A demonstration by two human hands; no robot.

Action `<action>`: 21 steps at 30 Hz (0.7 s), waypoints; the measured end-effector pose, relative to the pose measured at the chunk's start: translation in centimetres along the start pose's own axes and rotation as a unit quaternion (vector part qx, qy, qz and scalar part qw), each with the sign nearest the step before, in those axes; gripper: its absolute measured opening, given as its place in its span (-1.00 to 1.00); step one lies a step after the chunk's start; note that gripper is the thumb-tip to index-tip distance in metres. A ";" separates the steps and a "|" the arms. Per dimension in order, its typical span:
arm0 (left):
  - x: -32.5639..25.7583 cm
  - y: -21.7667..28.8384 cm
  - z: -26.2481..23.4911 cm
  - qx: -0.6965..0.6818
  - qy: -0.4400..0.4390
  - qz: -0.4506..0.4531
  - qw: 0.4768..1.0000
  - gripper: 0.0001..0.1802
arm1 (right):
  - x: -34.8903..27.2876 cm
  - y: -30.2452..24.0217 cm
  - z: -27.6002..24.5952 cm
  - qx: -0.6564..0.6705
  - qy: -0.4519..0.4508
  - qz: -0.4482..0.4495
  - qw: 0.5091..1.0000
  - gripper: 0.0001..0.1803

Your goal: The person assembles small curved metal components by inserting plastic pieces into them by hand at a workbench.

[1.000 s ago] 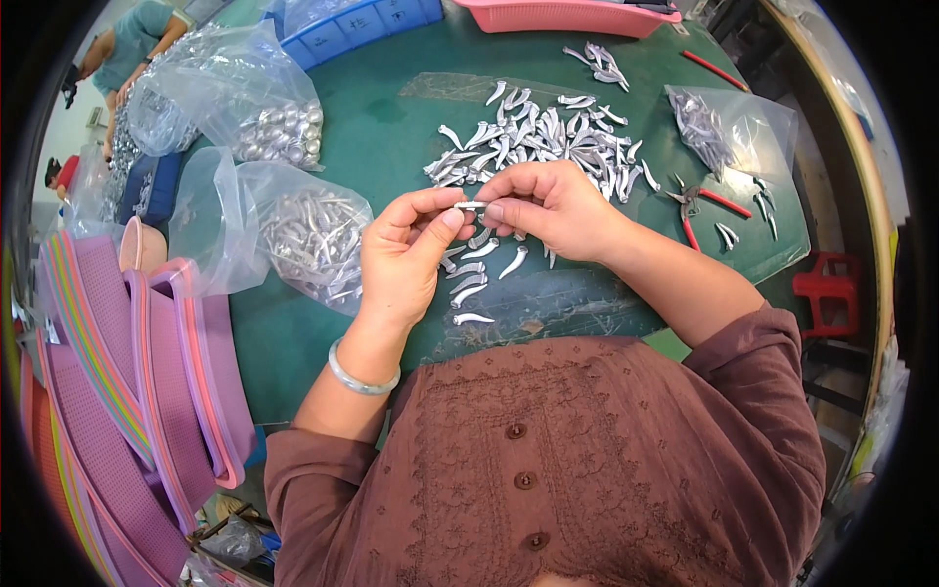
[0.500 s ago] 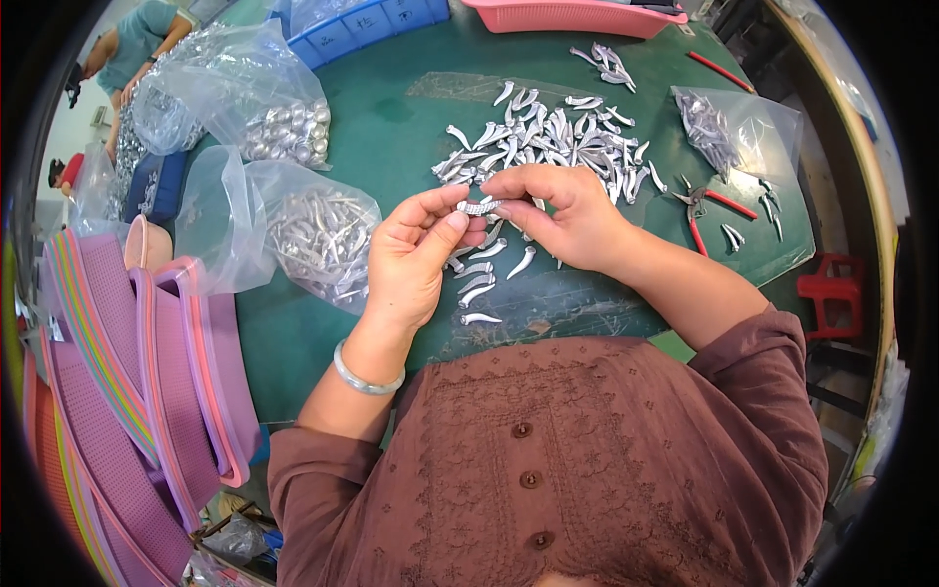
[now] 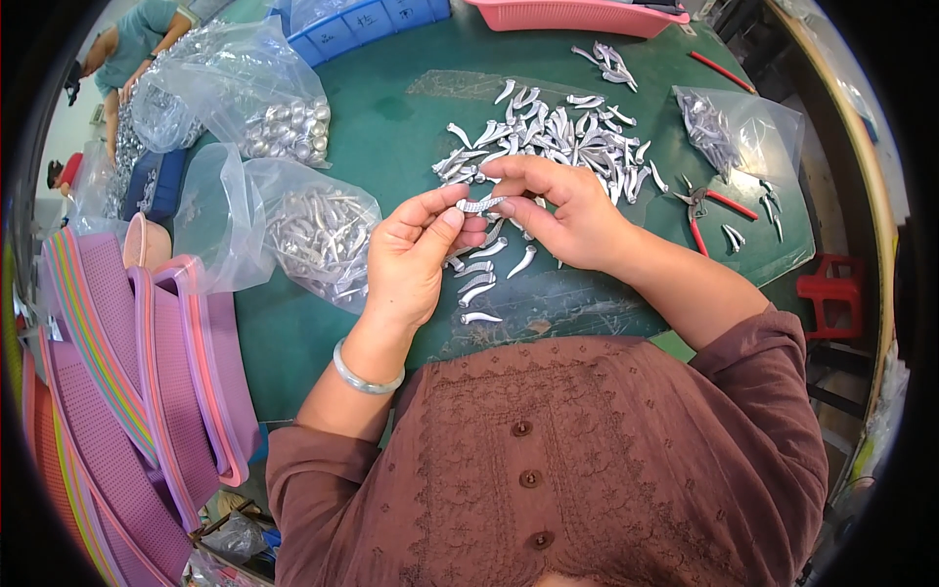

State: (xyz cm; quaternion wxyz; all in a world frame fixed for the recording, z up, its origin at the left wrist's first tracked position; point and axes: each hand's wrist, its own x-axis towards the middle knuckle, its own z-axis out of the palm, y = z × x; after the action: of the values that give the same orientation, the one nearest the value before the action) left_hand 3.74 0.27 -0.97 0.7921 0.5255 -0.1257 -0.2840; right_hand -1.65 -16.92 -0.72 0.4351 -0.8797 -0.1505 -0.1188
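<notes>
Between my two hands is a small curved silver metal piece (image 3: 480,206) with a textured face. My left hand (image 3: 416,249) pinches its left end between thumb and fingers. At the other end, the thumb and forefinger of my right hand (image 3: 567,215) close on its tip. Just beyond my hands spreads a loose pile of similar curved silver pieces (image 3: 558,137). Several more pieces (image 3: 477,284) lie in a rough column on the table, to the right of my left wrist. Part of the pile is hidden behind my fingers.
A plastic bag of silver pieces (image 3: 323,235) lies left, with a bag of silver balls (image 3: 289,132) behind. Red-handled pliers (image 3: 696,203) and another bag (image 3: 709,132) are right. Purple baskets (image 3: 186,372) stack at left. Blue (image 3: 372,29) and pink bins (image 3: 577,18) stand far back.
The held piece has turned slightly, so more of its length and textured side shows. My right fingertips have lifted a little; both hands stay in nearly the same place.
</notes>
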 end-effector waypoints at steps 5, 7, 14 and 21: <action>0.1 0.0 -0.1 -0.009 0.005 -0.016 1.000 -0.77 | 0.1 0.2 0.3 -0.028 -0.012 -0.011 0.999 -0.91; 0.1 0.0 -0.1 -0.009 0.006 -0.019 1.000 -0.77 | 0.0 0.0 0.2 -0.040 -0.017 -0.015 0.999 -0.91; 0.1 0.0 0.0 -0.007 0.010 -0.020 1.000 -0.78 | 0.0 -0.1 -0.2 -0.080 -0.033 -0.029 0.996 -0.92; 0.3 0.0 -0.4 -0.033 -0.003 -0.025 0.999 -0.80 | 0.1 0.1 0.1 -0.116 -0.055 -0.044 0.991 -0.93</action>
State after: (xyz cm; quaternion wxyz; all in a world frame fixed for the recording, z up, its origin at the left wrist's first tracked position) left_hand 4.23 0.43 -1.14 0.8015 0.5007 -0.1057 -0.3094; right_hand -1.52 -16.88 -0.82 0.3157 -0.9219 -0.1982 -0.1056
